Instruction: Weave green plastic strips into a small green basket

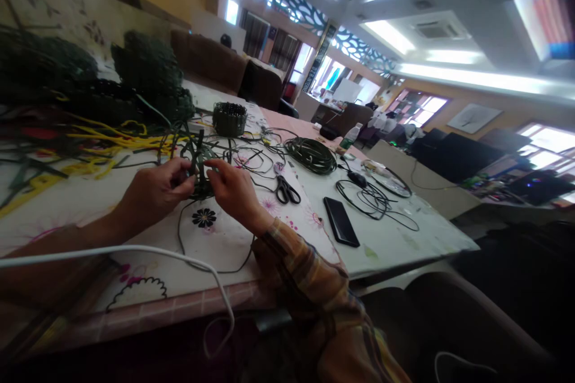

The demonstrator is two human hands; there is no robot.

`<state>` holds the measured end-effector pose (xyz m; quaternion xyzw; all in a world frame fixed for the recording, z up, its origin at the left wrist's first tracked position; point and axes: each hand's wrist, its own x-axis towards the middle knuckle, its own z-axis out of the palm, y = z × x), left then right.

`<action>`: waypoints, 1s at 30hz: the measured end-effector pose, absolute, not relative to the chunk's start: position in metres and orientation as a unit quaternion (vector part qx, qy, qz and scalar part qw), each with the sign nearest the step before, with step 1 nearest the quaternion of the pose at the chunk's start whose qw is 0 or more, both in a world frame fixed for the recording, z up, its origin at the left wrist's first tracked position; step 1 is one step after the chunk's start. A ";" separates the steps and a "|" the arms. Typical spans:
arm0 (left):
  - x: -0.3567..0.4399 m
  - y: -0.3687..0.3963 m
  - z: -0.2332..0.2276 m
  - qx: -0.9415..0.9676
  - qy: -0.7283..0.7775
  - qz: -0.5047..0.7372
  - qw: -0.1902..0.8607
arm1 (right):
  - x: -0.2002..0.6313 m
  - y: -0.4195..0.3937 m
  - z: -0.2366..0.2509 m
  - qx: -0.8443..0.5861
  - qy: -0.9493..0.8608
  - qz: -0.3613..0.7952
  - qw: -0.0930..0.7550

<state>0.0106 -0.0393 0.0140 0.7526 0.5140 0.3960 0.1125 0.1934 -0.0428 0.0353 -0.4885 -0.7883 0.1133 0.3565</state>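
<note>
Both hands meet over the flowered tablecloth at a partly woven piece of dark green flat strips (200,152), whose ends stick up and out. My left hand (153,191) pinches the strips from the left, thumb against fingers. From the right, my right hand (236,190) closes on the same piece, its index finger bent toward the upright strips. The exact fingertip contact is partly hidden. A thin dark cord (181,233) loops down over the cloth below the hands. Black-handled scissors (287,190) lie to the right of my right hand.
Behind the hands stands a round woven green basket (230,119). Green bundles (146,66) and yellow strips (112,137) crowd the left. Rightward lie a cord coil (311,155), a phone (341,221), black cables (372,200) and a bottle (351,136). A white cable (148,249) crosses the foreground.
</note>
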 end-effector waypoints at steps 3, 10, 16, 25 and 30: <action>0.014 -0.041 0.014 0.763 0.525 0.366 0.088 | 0.197 -0.040 0.038 -0.482 -0.773 0.165 0.378; 0.020 -0.043 0.014 0.776 0.541 0.301 0.120 | 0.205 -0.028 0.039 -0.394 -0.596 0.553 0.429; 0.024 -0.042 0.019 0.668 0.554 0.430 0.249 | 0.190 -0.029 0.025 -0.355 -0.508 0.571 0.537; 0.015 -0.034 0.018 0.647 0.434 0.496 0.384 | 0.181 -0.034 0.018 -0.383 -0.486 0.520 0.589; 0.010 -0.036 0.020 0.751 0.452 0.408 0.257 | 0.181 -0.036 0.021 -0.404 -0.463 0.545 0.570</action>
